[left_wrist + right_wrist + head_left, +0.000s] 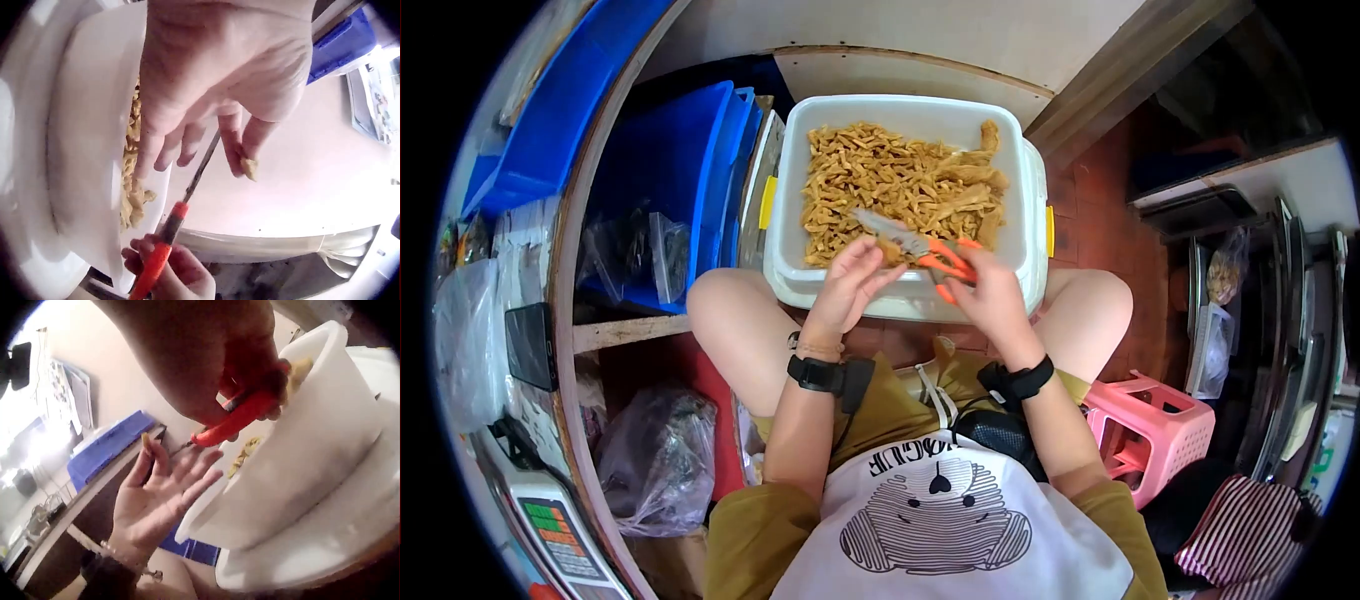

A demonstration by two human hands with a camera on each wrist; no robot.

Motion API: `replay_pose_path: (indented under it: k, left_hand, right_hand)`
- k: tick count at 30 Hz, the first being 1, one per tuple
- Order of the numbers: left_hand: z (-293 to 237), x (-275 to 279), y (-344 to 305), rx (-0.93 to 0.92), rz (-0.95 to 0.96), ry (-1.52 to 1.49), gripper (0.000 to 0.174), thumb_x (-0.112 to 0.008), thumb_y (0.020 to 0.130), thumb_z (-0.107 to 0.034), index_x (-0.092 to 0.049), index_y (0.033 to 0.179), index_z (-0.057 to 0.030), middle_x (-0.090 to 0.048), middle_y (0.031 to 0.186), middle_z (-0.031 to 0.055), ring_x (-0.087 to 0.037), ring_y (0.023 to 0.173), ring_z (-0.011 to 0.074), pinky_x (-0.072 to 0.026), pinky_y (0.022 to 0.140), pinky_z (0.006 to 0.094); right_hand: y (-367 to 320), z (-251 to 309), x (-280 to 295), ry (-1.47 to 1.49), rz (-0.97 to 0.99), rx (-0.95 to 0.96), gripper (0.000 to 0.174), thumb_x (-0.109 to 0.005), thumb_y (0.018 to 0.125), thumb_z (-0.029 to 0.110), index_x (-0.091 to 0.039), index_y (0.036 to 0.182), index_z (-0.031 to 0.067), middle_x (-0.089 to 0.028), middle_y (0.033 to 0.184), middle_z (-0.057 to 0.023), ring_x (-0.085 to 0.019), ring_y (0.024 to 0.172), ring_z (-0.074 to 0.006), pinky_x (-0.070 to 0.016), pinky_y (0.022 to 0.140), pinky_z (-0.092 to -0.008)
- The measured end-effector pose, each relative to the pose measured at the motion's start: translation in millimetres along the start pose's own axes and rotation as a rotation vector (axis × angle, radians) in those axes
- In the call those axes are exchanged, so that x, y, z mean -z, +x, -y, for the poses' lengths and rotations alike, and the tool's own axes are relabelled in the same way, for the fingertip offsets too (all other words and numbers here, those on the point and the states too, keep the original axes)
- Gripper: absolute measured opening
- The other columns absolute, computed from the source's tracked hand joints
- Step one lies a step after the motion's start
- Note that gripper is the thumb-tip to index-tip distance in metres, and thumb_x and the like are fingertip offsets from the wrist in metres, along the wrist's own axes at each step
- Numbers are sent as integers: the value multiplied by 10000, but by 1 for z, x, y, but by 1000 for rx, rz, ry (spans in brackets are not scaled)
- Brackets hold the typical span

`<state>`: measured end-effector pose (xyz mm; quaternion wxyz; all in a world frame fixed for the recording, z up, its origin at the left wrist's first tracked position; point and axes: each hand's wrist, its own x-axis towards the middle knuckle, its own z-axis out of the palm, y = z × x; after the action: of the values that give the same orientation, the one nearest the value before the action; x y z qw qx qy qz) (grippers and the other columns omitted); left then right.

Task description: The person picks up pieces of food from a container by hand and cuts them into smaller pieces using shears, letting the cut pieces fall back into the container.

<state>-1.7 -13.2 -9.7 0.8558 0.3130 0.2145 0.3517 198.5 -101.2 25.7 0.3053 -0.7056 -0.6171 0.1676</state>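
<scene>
My left hand [847, 290] pinches a small tan piece [249, 169] between thumb and index finger, its other fingers spread near the scissor blades. In my right hand [995, 305] is a pair of scissors [945, 262] with orange handles, fingers curled round the grips. The blades point to the upper left, over the near side of a white plastic tub [788, 160]. Inside the tub lies a wide layer of short tan, finger-like strips [870, 165]. Larger, flatter tan pieces [972, 190] are heaped at its right side.
Under the tub is a white lidded box with yellow latches [767, 204], between the person's knees. Blue bins [715, 180] stand on a shelf at left, above a bagged bundle [658, 460]. A pink stool [1150, 425] is at right. A digital scale [560, 535] sits lower left.
</scene>
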Motion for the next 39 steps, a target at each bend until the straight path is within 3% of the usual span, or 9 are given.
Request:
replay_pose_path:
  k: [2, 5, 8, 9, 12, 15, 24, 37, 39]
  left_hand:
    - [-11, -1, 1, -121, -95, 72, 154, -488, 968, -150, -522, 1070, -40, -502, 1301, 226, -540, 1171, 300, -489, 948, 427]
    - [-16, 6, 4, -155, -286, 140, 148, -556, 937, -138, -539, 1014, -13, -616, 1067, 187, -626, 984, 256, -540, 867, 377]
    - [-18, 7, 3, -216, -374, 165, 140, -592, 916, -119, -547, 981, -4, -640, 896, 126, -642, 826, 194, -547, 794, 328]
    - [-19, 9, 4, -228, -341, 209, 132, -592, 916, -121, -552, 976, -10, -639, 884, 117, -639, 817, 183, -538, 770, 310]
    - [-14, 9, 4, -267, -315, 254, 148, -584, 927, -140, -561, 997, -12, -625, 834, 71, -614, 766, 144, -496, 705, 258]
    - [-13, 12, 3, -344, -383, 313, 178, -568, 938, -148, -561, 1028, 5, -603, 821, 38, -585, 773, 114, -471, 712, 236]
    - [-8, 5, 4, -275, -321, 659, 157, -506, 960, -121, -545, 1040, 9, -556, 837, 3, -533, 791, 81, -438, 728, 221]
    - [-25, -3, -2, -174, -116, 1008, 153, -553, 910, -116, -551, 916, 36, -577, 741, 68, -532, 664, 146, -432, 630, 284]
    - [-25, -3, -2, -156, -100, 1022, 152, -554, 908, -114, -556, 911, 38, -579, 736, 68, -532, 661, 150, -433, 630, 285]
  right_hand:
    - [-4, -13, 2, 31, -77, -2, 372, -753, 691, 165, -618, 988, -13, -644, 877, -173, -647, 770, -303, -519, 703, -374]
    - [-5, -25, 6, 323, -5, -259, 318, -760, 740, 56, -582, 985, -40, -644, 837, -40, -574, 749, -62, -499, 678, -238]
    - [-5, -8, 15, 189, 53, -272, 369, -812, 702, 106, -567, 940, -32, -640, 816, -31, -555, 722, -57, -492, 679, -228]
    - [-4, -1, 14, 246, -2, -237, 497, -861, 605, 333, -592, 832, -17, -596, 689, -94, -514, 596, -157, -464, 602, -295]
    - [-2, 17, 24, 61, 215, -261, 526, -854, 597, 396, -559, 770, -4, -552, 641, -106, -502, 580, -188, -445, 577, -313]
    - [-4, 22, 21, 93, 306, -234, 501, -855, 621, 362, -532, 772, 12, -459, 610, -13, -401, 595, -107, -395, 545, -281]
    - [-6, 16, 9, 201, 401, -275, 446, -816, 683, 330, -502, 742, 19, -440, 624, 1, -376, 600, -103, -368, 538, -272]
    - [-11, 15, -2, 307, 575, -292, 459, -708, 812, 361, -550, 1018, -17, -518, 752, -26, -460, 699, -112, -427, 632, -278]
    - [-12, 15, -6, 374, 524, -279, 631, -666, 762, 573, -558, 901, -33, -561, 709, -128, -545, 665, -233, -441, 646, -351]
